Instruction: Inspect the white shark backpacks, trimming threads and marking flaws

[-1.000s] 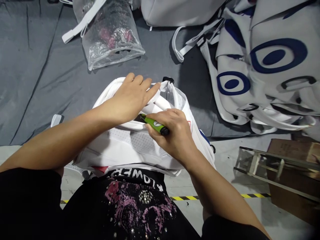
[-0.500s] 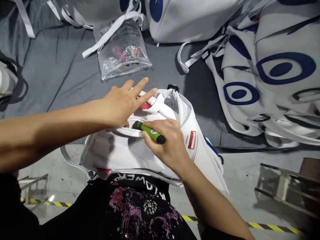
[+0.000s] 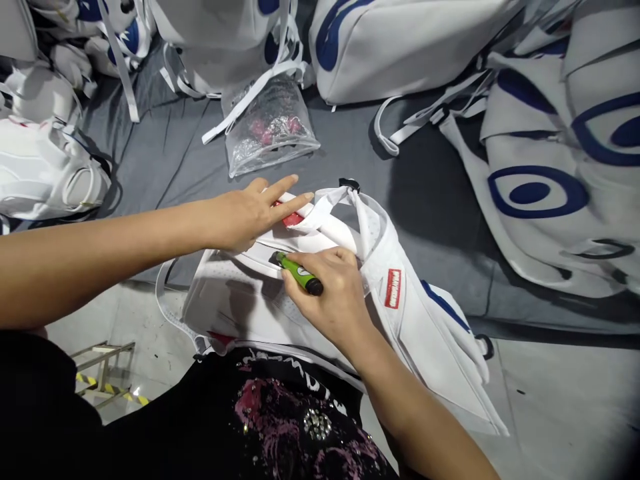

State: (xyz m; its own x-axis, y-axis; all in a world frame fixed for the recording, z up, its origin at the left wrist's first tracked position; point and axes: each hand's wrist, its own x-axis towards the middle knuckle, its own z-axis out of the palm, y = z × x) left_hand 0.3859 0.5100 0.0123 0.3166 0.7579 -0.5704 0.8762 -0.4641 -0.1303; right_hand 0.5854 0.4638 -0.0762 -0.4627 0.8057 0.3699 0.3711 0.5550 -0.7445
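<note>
A white bag [image 3: 260, 310] with straps, a black buckle [image 3: 349, 184] and a red label [image 3: 393, 289] lies at the near edge of the grey-covered table. My left hand [image 3: 250, 213] rests on its upper part, fingers spread, beside a red patch [image 3: 291, 215]. My right hand [image 3: 333, 287] is closed round a green marker [image 3: 301, 273] with a black end. The marker's dark tip touches or hovers just over a white strip of the bag; which one I cannot tell.
Across the grey cover [image 3: 420, 200] lie a clear plastic bag [image 3: 273, 127] with red items, a large white bag [image 3: 400, 50] behind it, white bags with blue ovals [image 3: 530, 193] at right, and more white bags [image 3: 45, 167] at left. A metal stool [image 3: 103, 363] stands below.
The view has shifted, bringing more white bags in at the left. The marker has tilted slightly and its tip sits a little lower against the strip. My left hand keeps its spread pose.
</note>
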